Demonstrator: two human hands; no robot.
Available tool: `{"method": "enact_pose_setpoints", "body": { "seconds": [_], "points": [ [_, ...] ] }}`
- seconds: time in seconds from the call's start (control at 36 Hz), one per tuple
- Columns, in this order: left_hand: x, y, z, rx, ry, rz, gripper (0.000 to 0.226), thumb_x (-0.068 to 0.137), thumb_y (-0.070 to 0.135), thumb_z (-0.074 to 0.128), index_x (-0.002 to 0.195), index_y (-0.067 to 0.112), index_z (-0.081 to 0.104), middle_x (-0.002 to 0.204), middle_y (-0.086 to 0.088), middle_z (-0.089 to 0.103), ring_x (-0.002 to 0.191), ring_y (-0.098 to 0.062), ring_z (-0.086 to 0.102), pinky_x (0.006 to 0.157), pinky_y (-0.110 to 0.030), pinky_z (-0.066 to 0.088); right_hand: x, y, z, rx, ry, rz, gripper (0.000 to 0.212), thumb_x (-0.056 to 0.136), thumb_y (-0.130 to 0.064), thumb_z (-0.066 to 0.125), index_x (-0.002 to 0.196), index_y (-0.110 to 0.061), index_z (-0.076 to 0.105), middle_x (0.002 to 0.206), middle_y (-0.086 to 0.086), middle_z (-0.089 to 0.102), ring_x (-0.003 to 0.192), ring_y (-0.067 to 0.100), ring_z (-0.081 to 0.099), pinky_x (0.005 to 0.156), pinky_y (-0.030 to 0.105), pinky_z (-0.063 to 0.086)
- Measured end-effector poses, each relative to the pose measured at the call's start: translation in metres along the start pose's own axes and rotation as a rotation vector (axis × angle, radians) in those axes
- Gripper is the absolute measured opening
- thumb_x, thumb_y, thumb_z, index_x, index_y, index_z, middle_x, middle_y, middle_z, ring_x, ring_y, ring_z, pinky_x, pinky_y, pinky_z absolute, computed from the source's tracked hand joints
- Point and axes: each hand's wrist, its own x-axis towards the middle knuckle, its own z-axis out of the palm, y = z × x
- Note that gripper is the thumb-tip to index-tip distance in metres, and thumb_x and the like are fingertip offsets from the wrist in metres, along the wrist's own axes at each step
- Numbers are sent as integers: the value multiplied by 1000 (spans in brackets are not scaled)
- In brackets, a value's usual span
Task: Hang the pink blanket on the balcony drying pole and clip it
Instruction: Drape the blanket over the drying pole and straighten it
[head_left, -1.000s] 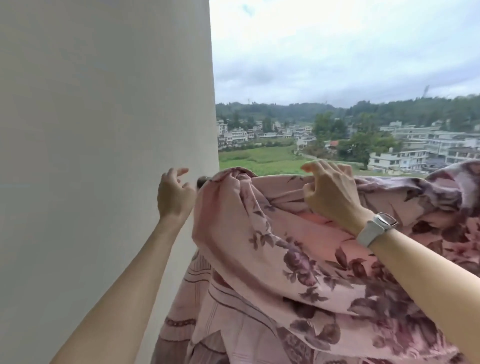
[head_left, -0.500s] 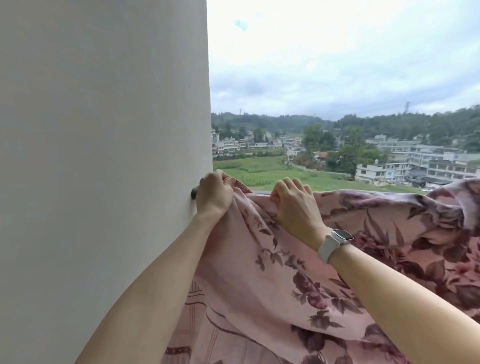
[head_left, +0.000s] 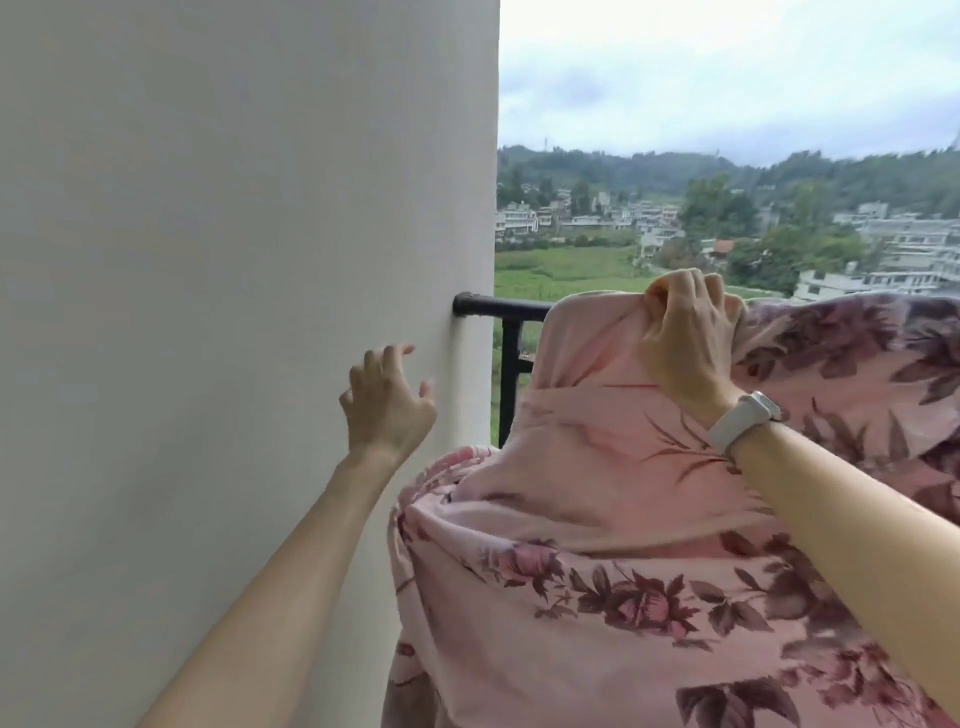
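The pink blanket (head_left: 597, 499) with dark red flowers hangs in bunched folds over a black pole (head_left: 498, 305) that runs out from the wall. My right hand (head_left: 685, 343), with a white watch on its wrist, grips a fold of the blanket at the top, level with the pole. My left hand (head_left: 387, 402) is in the air beside the wall, left of the blanket, fingers spread and loosely bent, holding nothing. Only the pole's left end shows; the blanket hides the rest. No clip is in view.
A white wall (head_left: 234, 312) fills the left half and stands close to my left hand. A black upright bar (head_left: 509, 379) drops from the pole. Beyond lie a green field, houses and wooded hills far below.
My left hand has let go of the blanket's edge at the pole and moved down and left. My right hand has shifted right along the pole, and the pole's left end is now uncovered.
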Motion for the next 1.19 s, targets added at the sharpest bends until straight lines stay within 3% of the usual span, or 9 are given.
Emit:
{"method": "enact_pose_setpoints", "body": {
  "seconds": [0.28,0.42,0.53,0.61,0.78,0.89,0.97,1.11,1.19],
  "points": [
    [3,81,59,-449,-292,315,61,83,35,65,134,14,39,129,-5,50,113,-20,52,94,-36,45,4,14,-4,-28,27,-127,3,86,-7,50,84,-5,52,85,12,55,83,28,47,76,35,29],
    [13,84,80,-449,-105,235,19,90,28,57,90,11,49,81,-1,60,77,-28,60,65,-33,44,27,17,-11,-120,-66,-167,7,93,-9,44,93,-5,49,92,10,54,63,28,51,61,34,34],
    [15,83,80,-416,54,303,20,97,22,43,79,13,38,62,-3,52,60,-37,54,52,-35,33,46,26,-14,-215,-135,-244,9,95,-8,39,100,-7,47,100,8,51,58,33,54,59,39,40],
    [34,108,64,-446,155,291,16,98,20,39,82,15,38,69,-5,56,62,-32,52,56,-38,37,61,34,-22,-199,-83,-253,10,95,-7,39,97,-5,48,97,9,53,53,34,53,57,42,43],
    [70,200,51,-257,168,551,25,99,28,32,96,7,46,79,0,52,60,-17,41,49,-24,17,101,83,-76,-210,54,-149,12,97,-10,36,94,-3,46,92,13,54,53,29,50,56,42,45],
    [68,259,68,-231,132,663,26,100,32,33,91,12,47,77,-3,59,56,-17,51,46,-19,28,102,134,-119,-281,56,-82,13,97,-12,37,93,-5,46,93,11,54,54,26,48,58,42,45],
    [51,303,80,-259,101,700,27,98,31,35,92,11,50,76,-2,58,58,-19,53,56,-30,48,98,169,-153,-327,79,-65,17,97,-15,38,95,-1,49,95,15,55,58,30,53,57,37,39],
    [18,383,110,-174,-42,650,23,97,30,39,92,13,54,96,-7,62,72,-20,52,65,-30,41,91,236,-208,-314,77,-46,10,92,-6,45,94,1,52,93,18,59,61,27,53,59,30,35],
    [-27,416,142,-208,-284,647,35,94,48,36,103,19,52,109,-6,58,95,-26,54,81,-38,44,77,276,-230,-239,-69,-67,4,89,-5,51,91,-5,54,87,10,60,68,27,57,61,32,44]
  ]
}}
